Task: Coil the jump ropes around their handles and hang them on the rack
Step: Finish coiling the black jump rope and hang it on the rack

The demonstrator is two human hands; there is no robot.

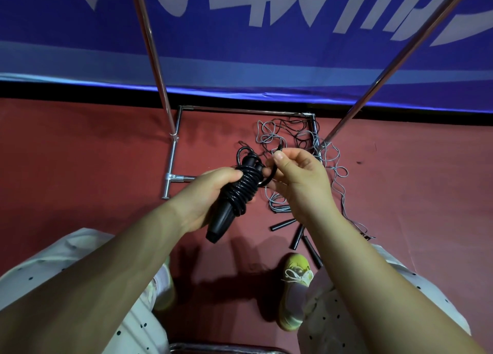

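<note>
A black jump rope point(241, 191) is held between the two hands, above the floor, with most of its cord already wound in tight turns around its paired black handles point(221, 220). The handles are gripped in the curled fingers of the left hand point(210, 191), their butt ends pointing down toward the person. The last free loop of cord is pinched between thumb and fingers of the right hand point(298, 177), just beside the coil, so the hands are close together and both are closed on the same rope. The coiling of this rope is judged nearly finished; the tail has yet to be tucked or locked, and no rope is seen hung on the rack. Below and beyond the right hand, loose black handles point(297, 236) and a tangled heap of grey and black cords point(306, 145) are spread on the red floor point(93, 145), so further ropes are left to be sorted, wound and hung. The heap is draped over the base frame point(173, 151) of the rack, and snagging there may be expected. Two slanted metal poles point(152, 47) rise past both hands. Farthest off, a blue banner point(240, 47) is seen.
</note>
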